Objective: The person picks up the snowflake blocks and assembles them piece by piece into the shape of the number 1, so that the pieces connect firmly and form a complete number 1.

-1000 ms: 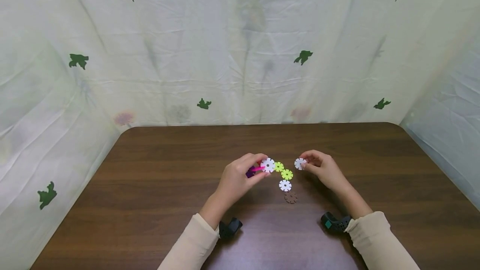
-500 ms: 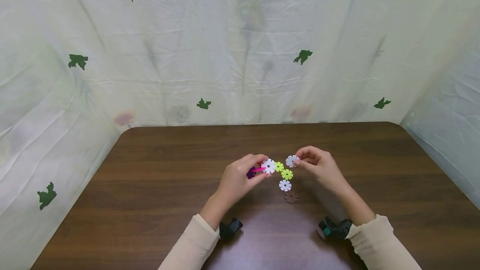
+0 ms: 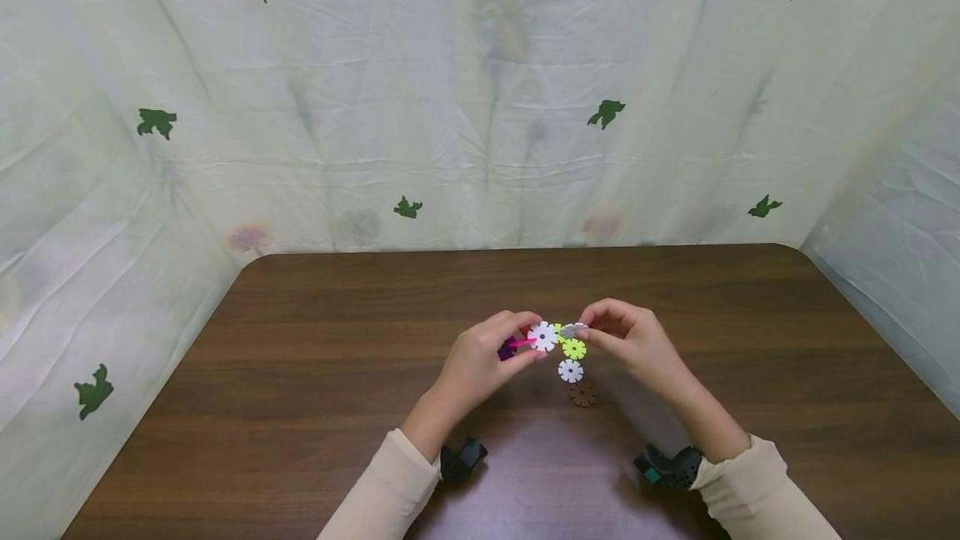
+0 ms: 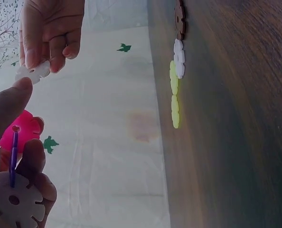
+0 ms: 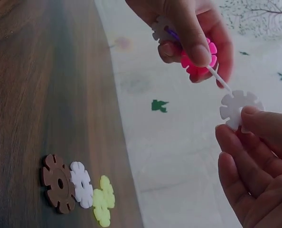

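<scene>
My left hand (image 3: 480,357) holds a small cluster of joined notched plastic discs. A white disc (image 3: 542,337) faces the head camera, with a pink disc (image 5: 198,61) and a purple disc (image 4: 13,164) set at angles behind it. A further pale disc (image 4: 20,202) shows in the left wrist view. Between thumb and fingers, my right hand (image 3: 637,344) pinches a single white notched disc (image 5: 240,107), tilted nearly edge-on in the head view. Its rim meets the edge of the cluster's white disc in the right wrist view; whether their notches interlock I cannot tell.
Below the hands, several loose discs lie in a short row on the brown wooden table (image 3: 375,407): two yellow-green discs (image 3: 574,349), a white disc (image 3: 571,371) and a brown disc (image 3: 581,394). A pale curtain (image 3: 450,107) hangs behind the table.
My right hand has moved left with its white disc, bringing it to the left hand's cluster and turning it from face-on to nearly edge-on. The left hand has shifted slightly right.
</scene>
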Available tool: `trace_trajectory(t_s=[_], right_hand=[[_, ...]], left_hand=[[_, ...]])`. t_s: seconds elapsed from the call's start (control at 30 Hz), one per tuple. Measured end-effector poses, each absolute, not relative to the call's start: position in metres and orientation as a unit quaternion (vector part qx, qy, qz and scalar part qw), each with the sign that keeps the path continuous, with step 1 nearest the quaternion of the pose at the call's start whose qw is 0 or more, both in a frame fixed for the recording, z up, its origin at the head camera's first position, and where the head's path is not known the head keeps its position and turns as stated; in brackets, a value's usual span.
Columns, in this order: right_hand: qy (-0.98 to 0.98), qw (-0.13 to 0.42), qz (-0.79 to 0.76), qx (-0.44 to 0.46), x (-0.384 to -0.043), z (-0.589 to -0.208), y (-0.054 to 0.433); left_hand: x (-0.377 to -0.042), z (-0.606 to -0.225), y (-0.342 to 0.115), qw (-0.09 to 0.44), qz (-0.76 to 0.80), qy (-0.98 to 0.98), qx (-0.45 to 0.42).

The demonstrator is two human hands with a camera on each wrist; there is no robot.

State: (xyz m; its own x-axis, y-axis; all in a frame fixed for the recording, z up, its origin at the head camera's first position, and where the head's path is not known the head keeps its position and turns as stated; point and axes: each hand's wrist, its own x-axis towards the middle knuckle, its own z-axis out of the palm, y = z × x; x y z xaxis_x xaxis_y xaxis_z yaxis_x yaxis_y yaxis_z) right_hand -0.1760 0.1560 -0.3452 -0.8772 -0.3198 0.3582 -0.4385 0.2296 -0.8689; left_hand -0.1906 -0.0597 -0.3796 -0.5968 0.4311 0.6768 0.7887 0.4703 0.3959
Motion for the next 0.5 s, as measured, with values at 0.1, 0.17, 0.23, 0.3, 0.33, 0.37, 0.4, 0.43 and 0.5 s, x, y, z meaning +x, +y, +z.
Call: trace_trajectory(t_s=[0.1, 0.17, 0.23, 0.3, 0.33, 0.37, 0.4, 0.43, 0.5], right_hand=[[-0.782, 0.059, 0.568, 0.251, -0.1752, -0.3451, 0.1548], [-0.781, 0.064, 0.567, 0.255, -0.175, -0.3456, 0.1542], [-0.78, 0.07, 0.565, 0.26, -0.1745, -0.3458, 0.1533], [-0.778, 0.078, 0.563, 0.266, -0.174, -0.3462, 0.1527], [-0.777, 0.084, 0.561, 0.272, -0.1738, -0.3463, 0.1524], [-0.776, 0.09, 0.56, 0.277, -0.1734, -0.3463, 0.152], [-0.774, 0.098, 0.558, 0.283, -0.1732, -0.3465, 0.1516], [-0.77, 0.105, 0.558, 0.29, -0.1731, -0.3467, 0.1512], [-0.763, 0.118, 0.558, 0.303, -0.1728, -0.347, 0.1503]], left_hand=[[-0.1905, -0.3797, -0.0594, 0.249, -0.356, -0.818, -0.376], [-0.1903, -0.3796, -0.0592, 0.246, -0.357, -0.818, -0.379], [-0.1902, -0.3799, -0.0592, 0.24, -0.359, -0.818, -0.38], [-0.1898, -0.3799, -0.0586, 0.236, -0.363, -0.816, -0.382], [-0.1895, -0.3798, -0.0583, 0.235, -0.365, -0.816, -0.383], [-0.1893, -0.3796, -0.0581, 0.234, -0.367, -0.815, -0.383], [-0.189, -0.3793, -0.0579, 0.233, -0.37, -0.813, -0.384], [-0.1887, -0.3789, -0.0576, 0.233, -0.372, -0.811, -0.386], [-0.1882, -0.3782, -0.0575, 0.232, -0.376, -0.807, -0.391]])
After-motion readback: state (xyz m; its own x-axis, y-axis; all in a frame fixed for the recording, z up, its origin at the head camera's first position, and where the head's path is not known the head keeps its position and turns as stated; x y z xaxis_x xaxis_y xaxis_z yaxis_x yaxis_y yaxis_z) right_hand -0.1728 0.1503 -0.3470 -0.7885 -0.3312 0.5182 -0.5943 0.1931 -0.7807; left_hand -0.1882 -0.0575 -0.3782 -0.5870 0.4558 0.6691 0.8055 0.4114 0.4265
